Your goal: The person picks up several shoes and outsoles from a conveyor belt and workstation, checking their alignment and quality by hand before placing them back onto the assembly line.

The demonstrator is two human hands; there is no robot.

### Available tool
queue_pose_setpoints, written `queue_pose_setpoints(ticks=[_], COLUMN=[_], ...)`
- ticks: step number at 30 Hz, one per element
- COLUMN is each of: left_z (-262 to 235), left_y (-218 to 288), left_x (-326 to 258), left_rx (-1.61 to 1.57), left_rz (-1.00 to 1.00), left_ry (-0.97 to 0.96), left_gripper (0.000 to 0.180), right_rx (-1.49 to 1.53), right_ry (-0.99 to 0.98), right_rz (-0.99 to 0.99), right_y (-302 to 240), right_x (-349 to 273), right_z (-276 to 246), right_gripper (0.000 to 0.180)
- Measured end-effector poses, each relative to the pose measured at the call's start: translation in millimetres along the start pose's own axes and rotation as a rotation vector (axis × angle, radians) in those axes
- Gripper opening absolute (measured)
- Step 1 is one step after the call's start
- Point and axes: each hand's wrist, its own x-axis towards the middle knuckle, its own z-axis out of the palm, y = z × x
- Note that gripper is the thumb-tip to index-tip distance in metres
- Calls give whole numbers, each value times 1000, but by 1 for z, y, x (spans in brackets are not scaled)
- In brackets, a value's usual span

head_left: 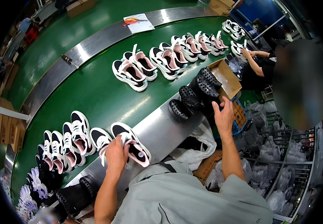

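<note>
Glare streaks the brightly lit metal rail [90, 43], bent by fisheye distortion within black corners.

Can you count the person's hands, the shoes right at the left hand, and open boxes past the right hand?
Left hand and right hand: 2
White-and-black shoes at the left hand: 2
Open cardboard box: 1
Total: 5

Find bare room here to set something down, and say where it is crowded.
Bare: the green surface between the far shoes and near-left shoes; the steel strip between the shoe at the left hand and the black bumpy pieces. Crowded: inside both shoe groups.
</note>
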Motion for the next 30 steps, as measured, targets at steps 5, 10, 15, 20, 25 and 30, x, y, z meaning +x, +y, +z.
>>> queue_pose_setpoints(ticks=[5,10,15,20,25,30], left_z=[18,30,38,30,44,67], left_y=[-25,-41,-29,-17,-5,11], left_x=[15,19,22,19,24,45], left_rx=[-193,-148,-140,-158,-250,-502], left_rz=[-60,-138,-160,-67,160,206], left_ry=[-203,-198,-158,-169,-286,-346], left_gripper=[13,40,49,49,33,33], right_rx=[-354,-300,432,291,129,-54], right_ry=[3,-3,-812,-1273,-994,-664], right_rz=[-268,-404,-226,-341,-416,-488], right_y=[43,10,-89,-125,-112,-136], right_x=[40,51,-43,-114,-132,-172], right_z=[29,3,-22,17,39,92], right_gripper=[64,40,36,48,43,37])
